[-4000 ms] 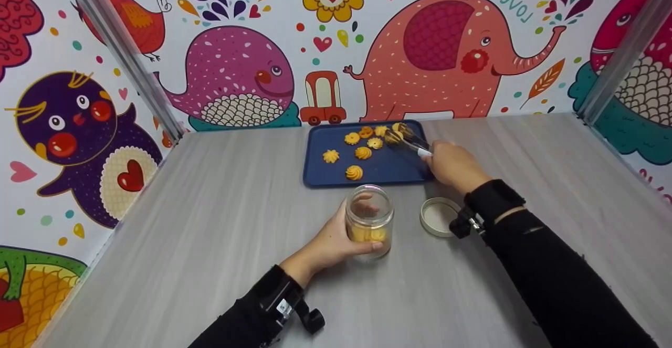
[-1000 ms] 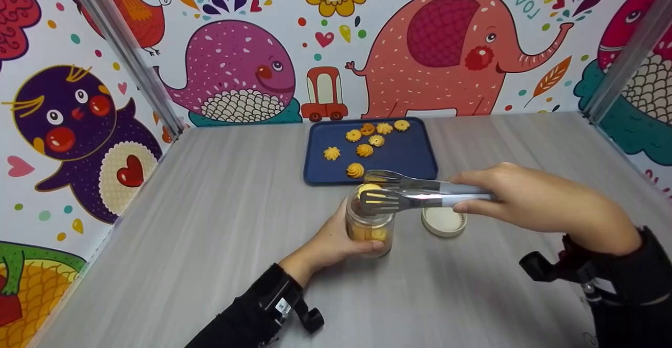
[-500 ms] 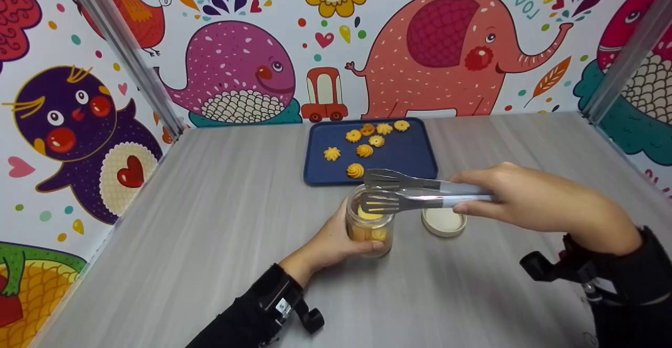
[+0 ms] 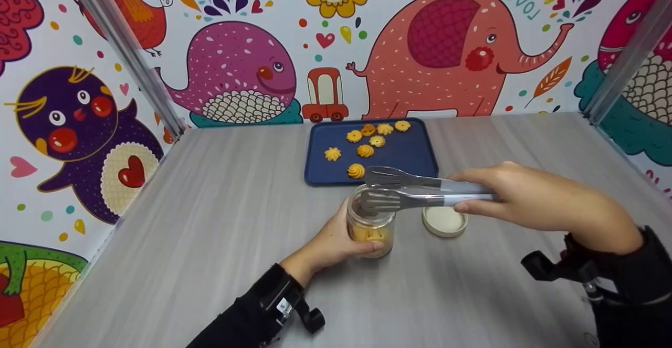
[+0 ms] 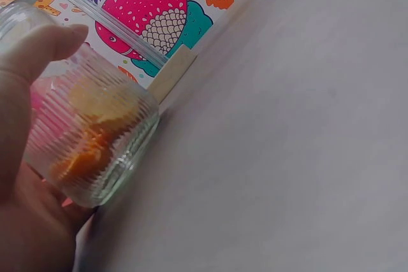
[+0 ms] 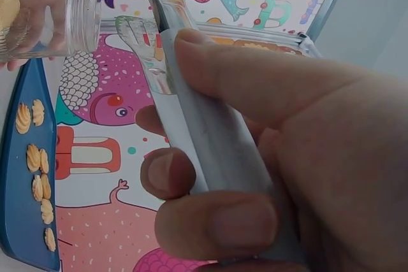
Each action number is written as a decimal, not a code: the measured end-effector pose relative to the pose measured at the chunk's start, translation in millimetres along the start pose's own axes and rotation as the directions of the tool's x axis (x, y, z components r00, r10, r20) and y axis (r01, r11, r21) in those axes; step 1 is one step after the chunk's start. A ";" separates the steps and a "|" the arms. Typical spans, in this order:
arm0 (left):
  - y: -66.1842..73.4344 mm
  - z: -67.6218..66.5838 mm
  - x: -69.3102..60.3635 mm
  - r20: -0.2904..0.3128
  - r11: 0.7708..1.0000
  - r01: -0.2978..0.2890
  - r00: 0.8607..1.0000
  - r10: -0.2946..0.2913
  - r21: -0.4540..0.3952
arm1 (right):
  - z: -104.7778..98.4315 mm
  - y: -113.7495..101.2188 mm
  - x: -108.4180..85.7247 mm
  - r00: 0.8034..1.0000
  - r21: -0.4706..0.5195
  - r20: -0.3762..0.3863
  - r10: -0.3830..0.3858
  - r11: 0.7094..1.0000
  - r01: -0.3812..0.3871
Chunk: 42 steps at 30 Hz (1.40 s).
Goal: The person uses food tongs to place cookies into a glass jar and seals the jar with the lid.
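Only legible text in my feed: the mirrored word "LOVE" (image 4: 524, 6) on the wall print; the white tag (image 4: 283, 306) on the left wrist strap is too small to read. The left hand (image 4: 336, 239) grips the glass jar (image 4: 373, 221) near the table's middle, thumb across its near side, fingers curled behind. The right hand (image 4: 541, 198) pinches the tongs (image 4: 420, 200) by their grey handles, their slotted tips apart over the jar mouth. From the head camera the tongs cover part of the jar's rim and I cannot count the cookies inside. Left wrist view adds a ribbed jar wall, with a pale cookie (image 5: 105, 101) and an orange one (image 5: 83, 162) behind it, blurred. Right wrist view crops jar and blue tray (image 4: 404, 159), but shows the right fingers curled under the handle. Head view gives eight cookies on the tray, lid (image 4: 444, 221) just beside the jar.
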<state>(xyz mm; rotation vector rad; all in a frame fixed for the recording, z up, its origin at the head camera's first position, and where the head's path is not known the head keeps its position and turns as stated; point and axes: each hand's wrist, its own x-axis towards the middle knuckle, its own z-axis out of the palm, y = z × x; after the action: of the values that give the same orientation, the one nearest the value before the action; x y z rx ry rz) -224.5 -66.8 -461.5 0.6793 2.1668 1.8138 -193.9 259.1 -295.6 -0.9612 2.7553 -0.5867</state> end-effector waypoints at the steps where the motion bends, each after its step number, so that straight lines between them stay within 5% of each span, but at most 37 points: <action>1: 0.1 0.0 -0.1 -0.002 1.000 0.004 1.000 -0.004 0.003 | 0.2 0.3 0.2 1.000 0.000 -0.001 0.001 1.000 -0.001; 14: -0.5 -0.3 -0.1 -0.001 1.000 0.001 1.000 -0.001 0.009 | -1.0 1.8 -0.4 1.000 0.008 -0.008 0.023 1.000 -0.023; 21: -2.4 -0.7 2.4 0.021 0.998 -0.069 0.997 0.069 -0.005 | -3.0 12.4 1.5 0.984 -0.027 -0.129 0.127 0.991 -0.131; 27: -2.1 -0.3 1.9 0.019 0.998 -0.061 0.998 0.061 -0.013 | -1.2 31.5 8.7 0.964 -0.054 -0.197 0.177 0.980 -0.191; 42: -0.9 0.0 1.7 0.012 0.999 -0.046 0.999 0.046 -0.016 | 36.8 57.7 44.3 0.961 -0.041 -0.159 0.228 0.971 -0.237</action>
<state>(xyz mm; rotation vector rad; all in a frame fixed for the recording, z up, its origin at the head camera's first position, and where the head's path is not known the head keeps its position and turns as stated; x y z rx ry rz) -226.2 -66.1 -462.1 0.7411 2.1435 1.8426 -250.5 261.2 -354.2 -0.6114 2.9796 -0.5625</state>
